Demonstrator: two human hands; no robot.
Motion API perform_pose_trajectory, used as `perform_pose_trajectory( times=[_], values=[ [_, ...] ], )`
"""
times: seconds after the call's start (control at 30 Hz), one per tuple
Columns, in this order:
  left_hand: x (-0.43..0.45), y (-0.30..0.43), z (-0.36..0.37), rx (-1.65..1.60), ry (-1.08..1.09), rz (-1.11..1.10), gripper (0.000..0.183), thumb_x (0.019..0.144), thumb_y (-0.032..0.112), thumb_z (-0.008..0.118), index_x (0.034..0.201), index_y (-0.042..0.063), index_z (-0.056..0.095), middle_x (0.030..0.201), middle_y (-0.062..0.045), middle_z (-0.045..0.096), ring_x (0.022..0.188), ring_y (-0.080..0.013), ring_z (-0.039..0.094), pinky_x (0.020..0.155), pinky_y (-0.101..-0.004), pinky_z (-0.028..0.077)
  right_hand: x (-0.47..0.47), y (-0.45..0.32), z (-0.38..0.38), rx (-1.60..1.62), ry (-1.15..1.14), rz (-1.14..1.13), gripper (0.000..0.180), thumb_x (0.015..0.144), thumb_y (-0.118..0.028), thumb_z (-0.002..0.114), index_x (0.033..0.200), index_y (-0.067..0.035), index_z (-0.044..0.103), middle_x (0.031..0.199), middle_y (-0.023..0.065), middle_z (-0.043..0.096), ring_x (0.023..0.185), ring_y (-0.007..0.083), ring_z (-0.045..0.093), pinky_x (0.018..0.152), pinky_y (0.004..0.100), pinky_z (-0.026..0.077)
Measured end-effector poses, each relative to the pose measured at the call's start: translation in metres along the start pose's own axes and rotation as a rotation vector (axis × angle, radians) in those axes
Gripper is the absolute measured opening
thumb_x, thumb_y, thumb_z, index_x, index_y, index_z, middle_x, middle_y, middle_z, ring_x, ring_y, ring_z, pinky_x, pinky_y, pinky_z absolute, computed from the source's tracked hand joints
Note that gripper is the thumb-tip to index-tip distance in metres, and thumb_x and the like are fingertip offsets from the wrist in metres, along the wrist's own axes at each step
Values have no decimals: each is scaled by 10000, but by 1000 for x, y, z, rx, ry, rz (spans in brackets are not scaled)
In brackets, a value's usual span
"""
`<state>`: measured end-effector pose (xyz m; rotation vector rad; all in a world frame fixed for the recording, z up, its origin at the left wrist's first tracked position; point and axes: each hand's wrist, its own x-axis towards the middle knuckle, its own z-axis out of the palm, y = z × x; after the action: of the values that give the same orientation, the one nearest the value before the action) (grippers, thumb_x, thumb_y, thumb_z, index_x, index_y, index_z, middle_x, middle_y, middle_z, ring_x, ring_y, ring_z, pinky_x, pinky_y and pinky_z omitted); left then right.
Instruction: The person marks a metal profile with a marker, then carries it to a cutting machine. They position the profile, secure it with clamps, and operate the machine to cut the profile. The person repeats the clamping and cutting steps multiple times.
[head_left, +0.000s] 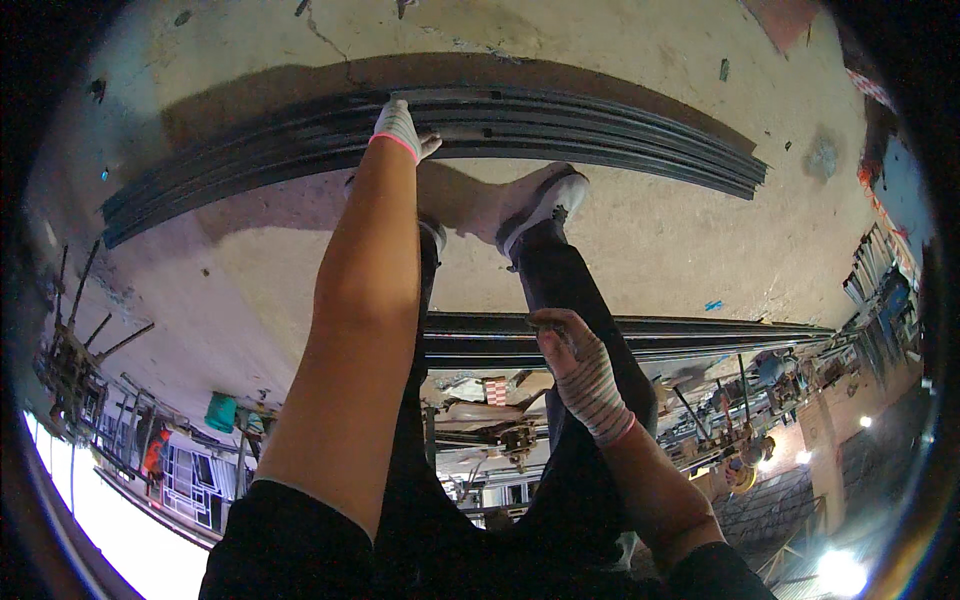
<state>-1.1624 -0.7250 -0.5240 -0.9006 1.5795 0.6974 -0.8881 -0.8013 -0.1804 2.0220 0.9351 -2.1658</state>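
A long bundle of dark metal bars (600, 127) lies across the floor in front of my shoes. My left hand (401, 129), in a striped fingerless glove with a pink edge, reaches down onto the bundle left of its middle. Its thumb sticks out to the right over the bars; the other fingers are mostly hidden, so their grip cannot be made out. My right hand (585, 371), gloved alike, hangs in front of my leg with its fingers curled. Something dark shows between thumb and fingers, too unclear to tell whether it is an object.
My shoes (551, 202) stand close behind the bundle on a stained concrete floor (675, 247). More dark metal bars (480, 337) lie behind my legs. Metal stands with upright rods (82, 330) are at the left; machinery and cluttered benches (750, 420) appear at the lower right.
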Motion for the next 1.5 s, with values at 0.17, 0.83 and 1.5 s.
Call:
perform_pose_trajectory(
  times=[0.17,0.83,1.5],
  values=[
    [-11,0,12,-177,-53,-96,643,952,497,555,1491,176,416,1544,-131,405,1385,-398,407,1140,-582,335,-4,-9,-7,6,-31,44,195,1021,-133,594,1172,-16,632,1023,57,673,944,116,609,860,268,499],
    [18,-95,-36,-152,263,33,627,880,421,761,1363,98,526,1246,-96,645,987,-262,679,874,-422,536,0,-13,-11,-3,-91,45,270,1024,-205,602,1220,-26,652,1035,42,685,951,98,596,864,262,489],
    [-147,-185,-150,23,266,469,723,1019,565,510,1493,23,438,1382,-151,594,1236,-270,585,1021,-404,473,54,4,-110,-1708,-41,-371,833,883,-560,639,1523,-93,382,1536,149,415,1409,337,370,1182,511,251]
  ],
)
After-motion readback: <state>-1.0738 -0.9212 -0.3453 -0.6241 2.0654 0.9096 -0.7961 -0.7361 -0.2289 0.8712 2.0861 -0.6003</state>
